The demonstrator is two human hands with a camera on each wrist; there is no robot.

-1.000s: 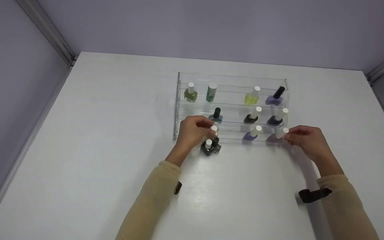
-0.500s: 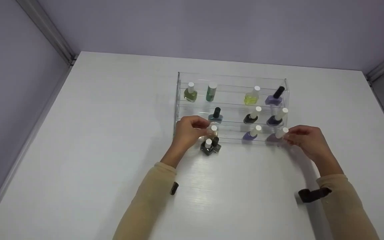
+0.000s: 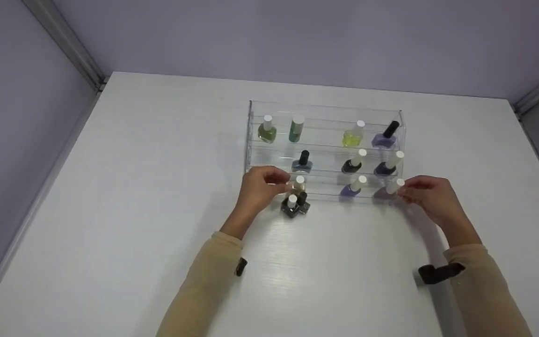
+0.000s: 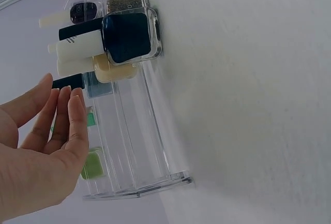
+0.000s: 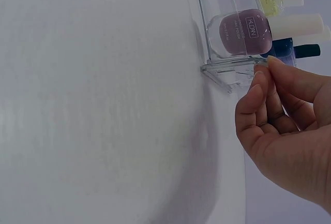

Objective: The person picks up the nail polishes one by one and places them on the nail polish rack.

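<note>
My left hand (image 3: 261, 188) is just left of a peach nail polish bottle (image 4: 116, 71) on the bottom tier of a clear acrylic rack (image 3: 326, 107). In the left wrist view its thumb and fingers are apart, with nothing between them. A dark nail polish bottle (image 4: 127, 38) and a glittery one (image 3: 304, 207) with a black cap stand together on the table before the rack. At the rack's right end, my right hand (image 3: 431, 197) pinches the side panel between thumb and index finger, beside a mauve nail polish bottle (image 5: 246, 31) with a white cap.
Other polishes stand on the tiers: green ones (image 3: 267, 133) at upper left, a blue-grey one (image 3: 302, 164) mid-left, and yellow (image 3: 352, 139), purple (image 3: 350, 190) and dark ones (image 3: 385, 169) toward the right. The white table (image 3: 157, 140) meets a pale wall behind.
My left hand has let go of the peach bottle and drawn back to the left; the bottle stays in the rack. The right hand keeps its place at the rack's end.
</note>
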